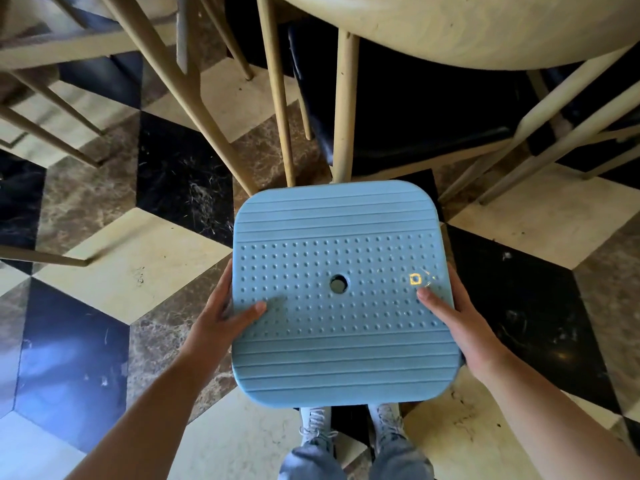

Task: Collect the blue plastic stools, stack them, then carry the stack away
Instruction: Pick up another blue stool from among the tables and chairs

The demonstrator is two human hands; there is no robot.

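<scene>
Gripping blue stool (pixel 341 292), thumbs atop

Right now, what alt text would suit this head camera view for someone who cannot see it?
Seen from above, a person grips a blue plastic stool by its seat edges, left hand and right hand on opposite sides, thumbs on top. Wooden chair legs stand ahead on a patterned tiled floor.

A: How is the light?
B: Bright daylight from the left; a bluish sheen glares on the dark floor tile (pixel 69 368) at lower left.
A: Shadows?
B: Deep black under the pale wooden table (pixel 467 26) at top. A small yellow lens flare sits on the blue stool seat (pixel 332 244).
A: Sharpness?
B: Centre crisp; chair legs (pixel 194 98) at upper left smear, and wide-angle bending curves the edges.
</scene>
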